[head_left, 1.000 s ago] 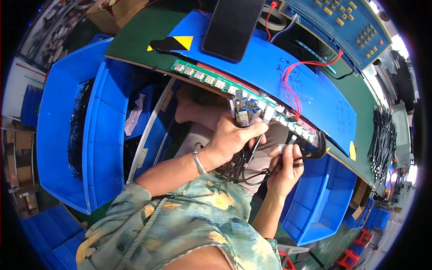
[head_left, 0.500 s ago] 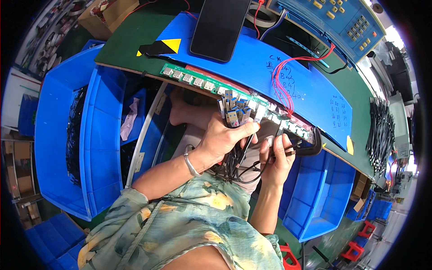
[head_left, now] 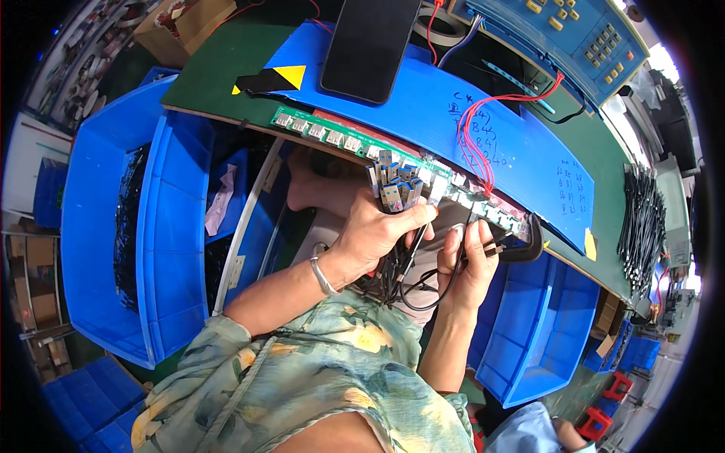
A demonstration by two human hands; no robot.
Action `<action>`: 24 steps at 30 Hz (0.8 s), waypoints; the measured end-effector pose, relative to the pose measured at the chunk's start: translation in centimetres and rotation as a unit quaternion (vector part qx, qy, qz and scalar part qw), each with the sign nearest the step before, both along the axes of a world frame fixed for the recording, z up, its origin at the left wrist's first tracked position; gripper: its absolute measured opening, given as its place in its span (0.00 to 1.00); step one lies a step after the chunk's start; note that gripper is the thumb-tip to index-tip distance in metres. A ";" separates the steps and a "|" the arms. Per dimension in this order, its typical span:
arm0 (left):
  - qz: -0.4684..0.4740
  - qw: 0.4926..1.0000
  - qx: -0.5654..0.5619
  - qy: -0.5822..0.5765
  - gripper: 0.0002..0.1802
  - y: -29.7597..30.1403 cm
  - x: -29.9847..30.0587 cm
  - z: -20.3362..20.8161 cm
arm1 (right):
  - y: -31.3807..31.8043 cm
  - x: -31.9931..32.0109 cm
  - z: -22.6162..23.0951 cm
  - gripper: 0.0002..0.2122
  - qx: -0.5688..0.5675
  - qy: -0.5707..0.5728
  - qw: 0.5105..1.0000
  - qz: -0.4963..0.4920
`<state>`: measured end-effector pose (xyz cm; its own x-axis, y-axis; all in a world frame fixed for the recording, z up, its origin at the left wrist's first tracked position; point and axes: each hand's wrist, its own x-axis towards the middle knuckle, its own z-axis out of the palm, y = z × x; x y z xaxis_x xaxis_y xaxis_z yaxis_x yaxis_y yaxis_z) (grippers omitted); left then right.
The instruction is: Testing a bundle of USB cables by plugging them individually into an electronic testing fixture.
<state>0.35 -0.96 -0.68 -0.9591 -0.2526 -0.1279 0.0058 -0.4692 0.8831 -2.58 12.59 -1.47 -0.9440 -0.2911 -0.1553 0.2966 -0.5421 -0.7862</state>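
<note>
A bundle of black USB cables (head_left: 394,193), silver plugs with blue inserts pointing up, is gripped in my left hand (head_left: 370,238). Their black leads hang below the fist and loop toward the right. My right hand (head_left: 470,264) pinches one black USB cable just in front of the board's right part; another dark plug sticks out beside its fingers. Along the table edge lies a long green circuit board (head_left: 321,134) with a row of metal USB sockets. Whether the pinched cable's end sits in a socket is hidden by the fingers.
A black clamp (head_left: 533,240) grips the table edge at the board's right end. Red wires (head_left: 470,124) run to a blue test instrument (head_left: 563,38). A phone (head_left: 370,53) lies on a blue sheet. Blue bins (head_left: 174,249) flank me; black cables (head_left: 640,226) lie far right.
Both hands keep nearly the same place and grip, with the right fingers shifting slightly. Someone in light blue clothing has come into view at the lower right.
</note>
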 end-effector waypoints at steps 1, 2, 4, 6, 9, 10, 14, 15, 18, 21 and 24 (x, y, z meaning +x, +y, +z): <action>0.001 1.000 0.002 -0.002 0.06 0.0 0.0 0.1 | 0.0 0.1 0.1 0.06 -0.001 0.001 1.000 0.001; 0.002 1.000 0.001 -0.001 0.06 0.0 0.1 0.1 | 0.0 0.2 0.3 0.07 0.016 -0.018 1.000 0.003; 0.001 1.000 0.010 -0.004 0.05 0.1 0.3 0.0 | 0.0 0.3 0.5 0.08 0.031 -0.037 0.999 0.008; 0.008 1.000 0.020 0.000 0.05 0.2 0.3 -0.1 | 0.1 0.3 0.5 0.11 -0.005 -0.115 0.990 0.081; -0.008 1.000 0.021 0.001 0.05 0.1 0.3 -0.2 | -0.5 0.7 1.0 0.13 0.071 -0.120 0.990 0.029; -0.004 1.000 0.020 0.000 0.05 -0.1 0.5 -0.2 | -0.7 1.0 1.1 0.13 0.088 -0.130 0.988 0.003; -0.041 0.999 0.028 -0.004 0.05 -0.1 1.8 -0.9 | 1.0 3.7 -0.5 0.14 0.018 -0.089 0.996 0.004; -0.047 0.999 0.021 -0.008 0.06 -0.3 1.8 -1.3 | 1.8 4.4 -1.1 0.15 -0.027 -0.031 0.999 0.023; -0.041 0.999 0.019 -0.022 0.06 -1.0 1.8 -1.4 | 3.7 5.6 -1.3 0.17 -0.094 0.081 0.991 0.052; -0.024 0.999 0.010 -0.027 0.07 -1.3 1.9 -1.5 | 5.2 5.3 -0.1 0.15 -0.022 -0.012 0.998 -0.052; -0.022 0.999 0.002 -0.028 0.06 -1.2 2.2 -1.4 | 5.4 4.2 1.2 0.13 0.070 -0.039 0.995 -0.050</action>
